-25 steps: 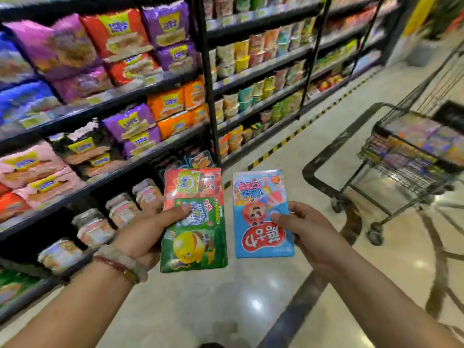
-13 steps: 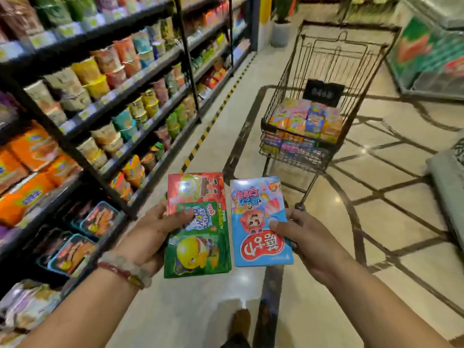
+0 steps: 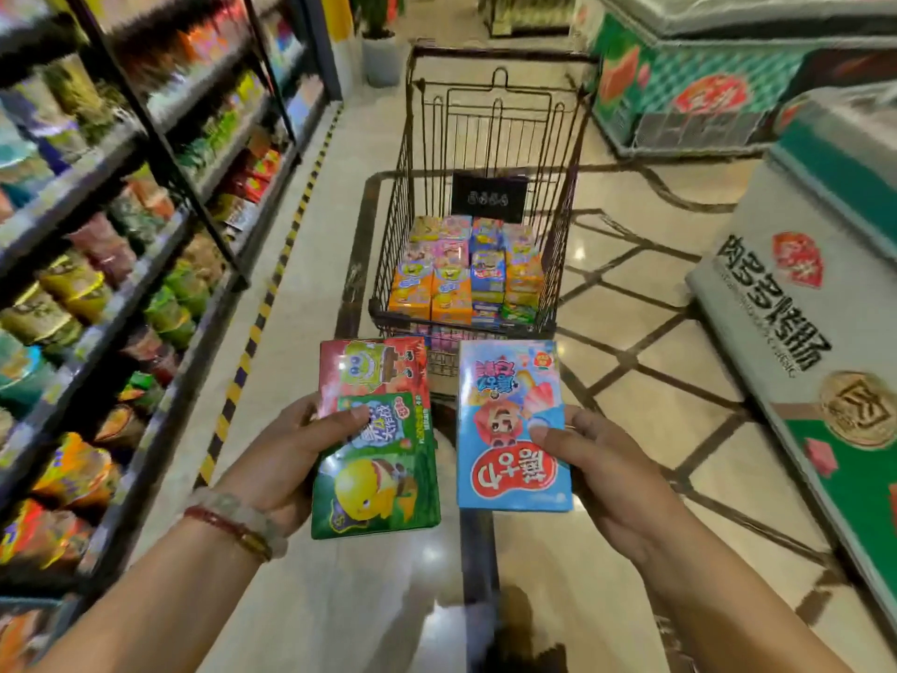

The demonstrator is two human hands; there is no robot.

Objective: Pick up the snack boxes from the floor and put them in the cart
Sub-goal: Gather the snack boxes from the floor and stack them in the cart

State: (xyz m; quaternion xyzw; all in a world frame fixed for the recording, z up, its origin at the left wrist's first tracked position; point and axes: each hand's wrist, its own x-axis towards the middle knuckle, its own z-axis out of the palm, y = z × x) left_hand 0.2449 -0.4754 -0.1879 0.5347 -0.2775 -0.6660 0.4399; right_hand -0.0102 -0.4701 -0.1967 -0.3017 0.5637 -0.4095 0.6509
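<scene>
The left hand (image 3: 286,459) grips a green box (image 3: 378,473) stacked on a red box (image 3: 373,369), thumb pressed across the top. The right hand (image 3: 606,468) pinches a blue box (image 3: 509,420) by its right edge. Just ahead stands the cart (image 3: 485,138), its basket already filled with snack boxes (image 3: 466,274), between the shelves (image 3: 121,235) and a freezer (image 3: 801,308).

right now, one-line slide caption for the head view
Left hand holds a green box over a red box, right hand a blue box, facing the cart.
</scene>
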